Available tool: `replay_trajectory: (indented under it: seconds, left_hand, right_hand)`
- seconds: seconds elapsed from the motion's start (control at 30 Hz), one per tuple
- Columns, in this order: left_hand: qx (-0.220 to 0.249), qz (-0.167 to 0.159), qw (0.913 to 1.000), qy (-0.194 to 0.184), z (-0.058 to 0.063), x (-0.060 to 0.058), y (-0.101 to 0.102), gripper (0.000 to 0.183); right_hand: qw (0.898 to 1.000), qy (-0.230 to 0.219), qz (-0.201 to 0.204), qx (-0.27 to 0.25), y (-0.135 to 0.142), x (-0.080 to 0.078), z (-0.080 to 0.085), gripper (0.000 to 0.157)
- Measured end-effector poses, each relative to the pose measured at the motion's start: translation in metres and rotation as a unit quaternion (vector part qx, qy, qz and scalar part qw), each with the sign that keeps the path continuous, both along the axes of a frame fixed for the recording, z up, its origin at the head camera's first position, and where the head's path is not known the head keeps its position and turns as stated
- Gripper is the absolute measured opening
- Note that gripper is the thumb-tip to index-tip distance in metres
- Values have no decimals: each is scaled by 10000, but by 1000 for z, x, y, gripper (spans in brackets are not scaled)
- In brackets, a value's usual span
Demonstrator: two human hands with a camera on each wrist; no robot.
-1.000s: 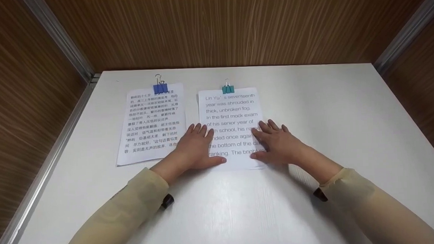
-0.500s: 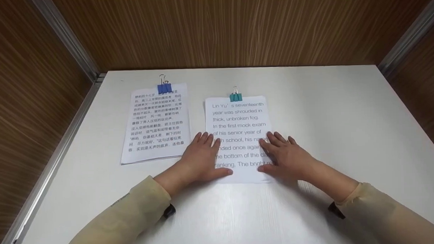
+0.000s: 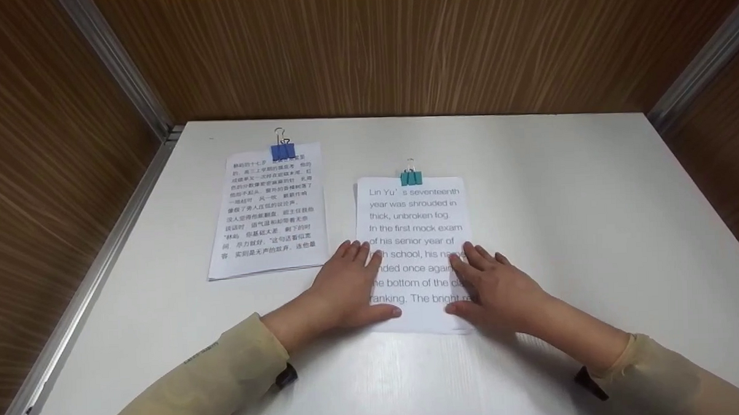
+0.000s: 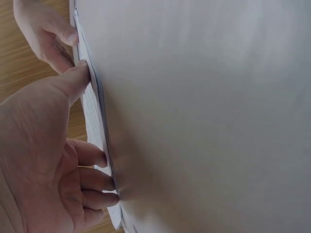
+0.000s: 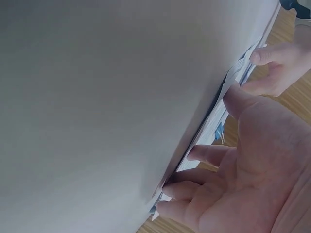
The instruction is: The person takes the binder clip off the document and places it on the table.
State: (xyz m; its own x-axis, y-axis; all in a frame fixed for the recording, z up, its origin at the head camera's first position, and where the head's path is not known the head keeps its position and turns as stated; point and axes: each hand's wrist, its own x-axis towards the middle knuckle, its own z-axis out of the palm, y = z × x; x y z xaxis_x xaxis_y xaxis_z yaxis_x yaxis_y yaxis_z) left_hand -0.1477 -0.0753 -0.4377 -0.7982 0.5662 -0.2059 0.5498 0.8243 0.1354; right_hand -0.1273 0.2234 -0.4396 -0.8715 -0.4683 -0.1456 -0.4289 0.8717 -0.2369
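A stack of printed English pages (image 3: pixel 413 224) lies flat on the white table, with a teal binder clip (image 3: pixel 411 178) on its far edge. My left hand (image 3: pixel 348 288) rests along the stack's left edge, its thumb lying on the lower part of the top page. On the opposite edge lies my right hand (image 3: pixel 501 289), fingers spread and thumb also on the page. In the left wrist view the left fingertips (image 4: pixel 99 159) touch the side of the stack. The right wrist view has the right fingertips (image 5: pixel 197 153) against the other side.
To the left lies a second stack, printed in Chinese (image 3: pixel 268 217), with a blue binder clip (image 3: pixel 283 151) at its top. The white table (image 3: pixel 566 194) is bounded by brown wood-grain panels (image 3: pixel 364 54) at the back and both sides.
Both hands and the English stack with its teal clip have moved toward the table's near side. The Chinese stack shifts only slightly in view, along with the table.
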Motion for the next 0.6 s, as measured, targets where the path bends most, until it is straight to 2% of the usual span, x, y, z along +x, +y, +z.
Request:
replay_trajectory:
  seconds: [0.37,0.6]
  left_hand:
    - [-224,-85,9997,37,3,16,5,112]
    - [-210,-103,9997,55,0,26,8,112]
  right_hand:
    - [9992,304,253,35,4,15,1,89]
    - [9989,371,291,38,7,24,0,89]
